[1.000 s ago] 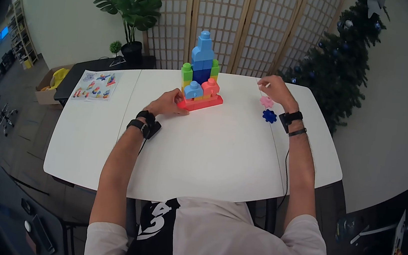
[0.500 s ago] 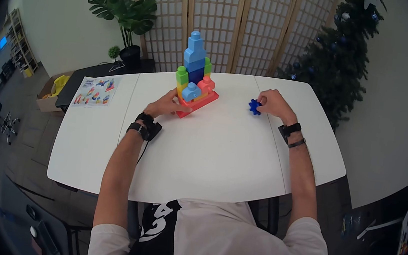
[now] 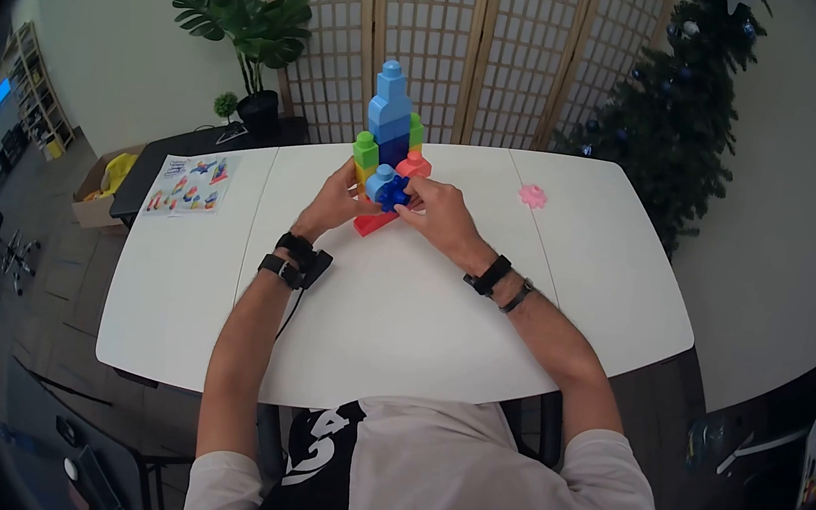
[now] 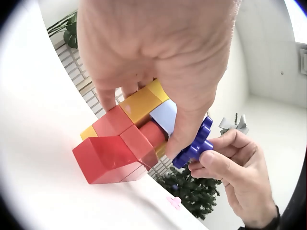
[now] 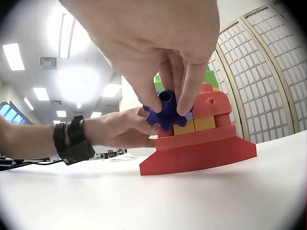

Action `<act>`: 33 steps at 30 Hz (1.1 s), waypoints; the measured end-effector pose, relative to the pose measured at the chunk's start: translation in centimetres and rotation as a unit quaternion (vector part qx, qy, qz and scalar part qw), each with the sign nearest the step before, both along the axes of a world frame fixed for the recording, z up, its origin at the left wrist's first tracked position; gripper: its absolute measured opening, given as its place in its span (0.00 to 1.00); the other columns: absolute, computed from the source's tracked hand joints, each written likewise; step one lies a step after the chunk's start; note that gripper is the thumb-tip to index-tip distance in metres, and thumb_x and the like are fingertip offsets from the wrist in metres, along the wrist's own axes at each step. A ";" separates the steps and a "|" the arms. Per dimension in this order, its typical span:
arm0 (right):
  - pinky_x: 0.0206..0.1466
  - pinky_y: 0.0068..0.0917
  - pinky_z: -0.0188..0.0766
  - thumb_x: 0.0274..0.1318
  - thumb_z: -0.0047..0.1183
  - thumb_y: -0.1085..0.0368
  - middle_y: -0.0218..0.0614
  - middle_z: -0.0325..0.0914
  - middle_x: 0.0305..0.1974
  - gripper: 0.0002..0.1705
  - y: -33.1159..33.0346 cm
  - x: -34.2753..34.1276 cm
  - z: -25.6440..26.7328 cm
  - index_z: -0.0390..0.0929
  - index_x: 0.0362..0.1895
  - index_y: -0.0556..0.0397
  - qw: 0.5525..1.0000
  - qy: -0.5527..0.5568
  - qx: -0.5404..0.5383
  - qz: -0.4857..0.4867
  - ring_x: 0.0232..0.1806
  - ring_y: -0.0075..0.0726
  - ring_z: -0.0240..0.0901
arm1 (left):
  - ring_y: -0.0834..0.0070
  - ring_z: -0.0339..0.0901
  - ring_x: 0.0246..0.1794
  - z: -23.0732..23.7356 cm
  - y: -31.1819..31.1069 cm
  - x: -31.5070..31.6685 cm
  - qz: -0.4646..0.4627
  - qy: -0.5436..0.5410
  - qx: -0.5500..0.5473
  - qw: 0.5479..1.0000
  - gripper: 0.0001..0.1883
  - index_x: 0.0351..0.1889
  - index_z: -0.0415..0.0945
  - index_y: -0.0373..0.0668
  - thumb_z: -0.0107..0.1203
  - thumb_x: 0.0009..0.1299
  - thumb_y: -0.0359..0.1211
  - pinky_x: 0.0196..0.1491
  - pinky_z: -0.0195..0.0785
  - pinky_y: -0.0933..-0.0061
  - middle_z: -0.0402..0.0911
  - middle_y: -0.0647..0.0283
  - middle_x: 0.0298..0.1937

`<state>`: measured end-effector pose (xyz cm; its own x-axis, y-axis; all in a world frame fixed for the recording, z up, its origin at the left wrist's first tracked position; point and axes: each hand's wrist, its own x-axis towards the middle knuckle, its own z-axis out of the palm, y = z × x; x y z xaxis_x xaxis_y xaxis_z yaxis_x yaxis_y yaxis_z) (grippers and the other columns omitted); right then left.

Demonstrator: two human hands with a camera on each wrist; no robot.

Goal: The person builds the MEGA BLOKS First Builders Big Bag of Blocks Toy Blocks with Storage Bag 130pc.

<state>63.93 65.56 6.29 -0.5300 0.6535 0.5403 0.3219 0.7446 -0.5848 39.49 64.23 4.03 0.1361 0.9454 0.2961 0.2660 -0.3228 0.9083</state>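
A toy block tower [image 3: 389,117] stands on the white table, light and dark blue blocks in its middle and green and yellow ones beside them. Its long red base [image 5: 199,158] rests on the tabletop. My left hand [image 3: 331,206] grips the tower's left end, thumb on the near side and fingers behind. Between thumb and fingers, my right hand [image 3: 447,222] pinches a dark blue toy gear [image 5: 168,115], holding it up against the front of the light blue block [image 3: 378,179]. Part of that block is hidden behind the gear. A pink block [image 5: 213,103] sits to its right.
A pink gear [image 3: 532,197] lies on the table's right side. On the left lies a printed picture sheet [image 3: 189,185]. The white table [image 3: 440,329] has a folding screen [image 3: 471,51], a potted plant [image 3: 258,112] and a decorated tree [image 3: 646,111] behind it.
My right hand has picked up the dark blue gear from the table's right side and carried it left to the tower's front. Under my left hand, the tower has turned slightly.
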 end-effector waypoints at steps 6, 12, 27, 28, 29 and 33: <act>0.47 0.43 0.82 0.60 0.70 0.67 0.47 0.85 0.39 0.16 0.2 -0.2 -0.7 0.76 0.44 0.60 1.000 0.004 0.015 -0.001 0.42 0.50 0.86 | 0.63 0.74 0.75 -0.3 0.3 -0.2 0.009 0.016 0.006 1.000 0.45 0.75 0.67 0.45 0.78 0.59 0.24 0.80 0.63 0.56 0.79 0.60 0.69; 0.49 0.45 0.81 0.63 0.66 0.64 0.48 0.83 0.43 0.16 -0.1 -0.5 -0.6 0.76 0.46 0.61 0.993 -0.035 0.110 -0.010 0.44 0.56 0.83 | 0.63 0.74 0.75 0.1 -0.5 0.1 0.016 0.036 0.005 0.999 0.48 0.76 0.65 0.44 0.79 0.57 0.24 0.81 0.63 0.56 0.79 0.59 0.70; 0.45 0.54 0.84 0.70 0.55 0.64 0.52 0.86 0.38 0.11 10.7 9.8 -3.3 0.86 0.41 0.58 0.929 -0.200 0.192 -0.246 0.42 0.61 0.85 | 0.60 0.70 0.78 -0.7 0.7 -0.6 0.008 0.065 -0.001 0.998 0.53 0.80 0.60 0.46 0.79 0.57 0.26 0.83 0.59 0.51 0.74 0.58 0.74; 0.47 0.51 0.86 0.67 0.56 0.67 0.49 0.85 0.39 0.10 12.1 11.6 -4.5 0.85 0.45 0.60 0.898 -0.253 0.193 -0.303 0.45 0.58 0.85 | 0.60 0.69 0.79 -0.6 0.7 -0.6 0.010 0.076 -0.009 0.997 0.53 0.81 0.59 0.47 0.79 0.57 0.26 0.83 0.59 0.51 0.74 0.59 0.74; 0.48 0.50 0.86 0.66 0.57 0.67 0.51 0.86 0.40 0.09 13.1 13.4 -5.6 0.85 0.43 0.61 0.882 -0.283 0.200 -0.320 0.45 0.59 0.86 | 0.60 0.69 0.79 -0.5 0.7 -0.5 0.010 0.075 -0.009 0.997 0.53 0.81 0.59 0.47 0.79 0.57 0.26 0.83 0.59 0.51 0.74 0.59 0.74; 0.52 0.48 0.83 0.62 0.60 0.68 0.57 0.86 0.38 0.08 14.3 17.6 -5.7 0.87 0.35 0.60 0.905 -0.297 0.069 -0.297 0.44 0.61 0.85 | 0.61 0.68 0.80 -0.1 0.4 -0.4 -0.001 0.056 -0.026 0.998 0.54 0.81 0.59 0.48 0.78 0.57 0.24 0.84 0.56 0.51 0.74 0.61 0.74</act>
<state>81.55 79.89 0.56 -0.3311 0.8668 0.3729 0.9165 0.3895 -0.0916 39.10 64.64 3.95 0.1668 0.9589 0.2297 0.3670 -0.2766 0.8881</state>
